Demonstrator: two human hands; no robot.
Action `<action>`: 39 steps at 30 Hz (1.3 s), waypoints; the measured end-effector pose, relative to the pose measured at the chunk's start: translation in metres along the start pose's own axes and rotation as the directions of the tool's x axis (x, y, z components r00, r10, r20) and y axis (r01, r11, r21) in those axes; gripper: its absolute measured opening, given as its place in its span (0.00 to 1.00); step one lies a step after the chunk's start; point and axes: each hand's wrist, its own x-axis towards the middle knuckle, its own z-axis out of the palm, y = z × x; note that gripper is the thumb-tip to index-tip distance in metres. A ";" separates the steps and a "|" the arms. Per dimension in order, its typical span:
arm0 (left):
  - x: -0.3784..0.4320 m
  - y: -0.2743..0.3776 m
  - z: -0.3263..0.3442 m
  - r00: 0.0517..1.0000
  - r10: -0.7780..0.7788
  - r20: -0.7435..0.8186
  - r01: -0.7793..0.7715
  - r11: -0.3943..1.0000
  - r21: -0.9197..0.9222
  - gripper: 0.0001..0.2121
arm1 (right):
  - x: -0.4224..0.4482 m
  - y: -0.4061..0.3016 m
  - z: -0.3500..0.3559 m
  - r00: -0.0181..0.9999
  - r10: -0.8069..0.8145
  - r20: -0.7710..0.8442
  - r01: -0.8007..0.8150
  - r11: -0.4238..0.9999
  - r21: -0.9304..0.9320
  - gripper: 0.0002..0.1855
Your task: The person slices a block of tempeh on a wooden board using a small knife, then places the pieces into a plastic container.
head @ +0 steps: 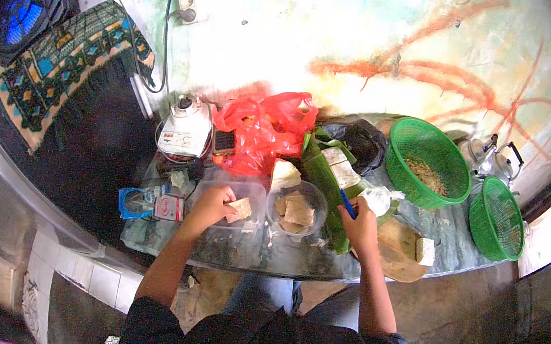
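Note:
Pinched in the fingers of my left hand [211, 208] is a flat tan slice of food [239, 209], held over a clear rectangular plastic container [257, 197]. Beside that container stands a round clear plastic bowl [320, 222] with several similar slices [299, 212] in it. My right hand [361, 225] grips a blue-handled utensil [348, 204], which looks like a knife; its far end is hard to make out. It points toward whitish slabs [342, 171] on a green banana leaf [322, 176]. Near the right forearm, a white block [425, 251] rests at the edge of a round wooden board [394, 256].
Behind the containers sit a red plastic bag [264, 138], a phone [224, 143] and a white appliance [185, 129]. Two green baskets [429, 141] [498, 221] and metal kettles [504, 163] stand at the right. Blue packaging [135, 202] lies left. The table's front edge [260, 271] is near my body.

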 end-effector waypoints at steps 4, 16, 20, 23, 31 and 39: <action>0.003 0.020 -0.011 0.997 -0.065 -0.048 0.052 0.969 -0.243 0.11 | -0.003 0.001 -0.010 0.997 0.064 -0.035 -0.063 0.998 0.025 0.15; 0.068 0.103 0.051 0.972 0.147 0.182 -0.062 0.911 -0.407 0.11 | -0.020 0.031 0.002 0.949 -0.041 -0.312 0.006 0.994 -0.110 0.14; 0.065 0.111 0.057 0.955 0.290 0.056 -0.290 0.957 -0.020 0.10 | -0.025 0.021 -0.008 0.974 0.141 -0.177 -0.185 0.948 -0.259 0.19; 0.053 0.106 0.049 0.940 0.319 -0.120 -0.319 0.947 0.025 0.11 | -0.027 0.016 -0.009 0.980 0.146 -0.133 -0.183 0.925 -0.333 0.20; -0.018 0.050 -0.027 0.835 0.089 -0.543 0.086 0.954 0.288 0.10 | -0.022 -0.047 0.023 0.938 -0.249 -0.241 0.225 0.967 -0.121 0.08; -0.067 0.005 -0.034 0.817 -0.297 -0.494 0.363 0.931 0.039 0.10 | -0.044 -0.109 0.093 0.845 -0.340 0.412 0.434 0.887 -0.156 0.13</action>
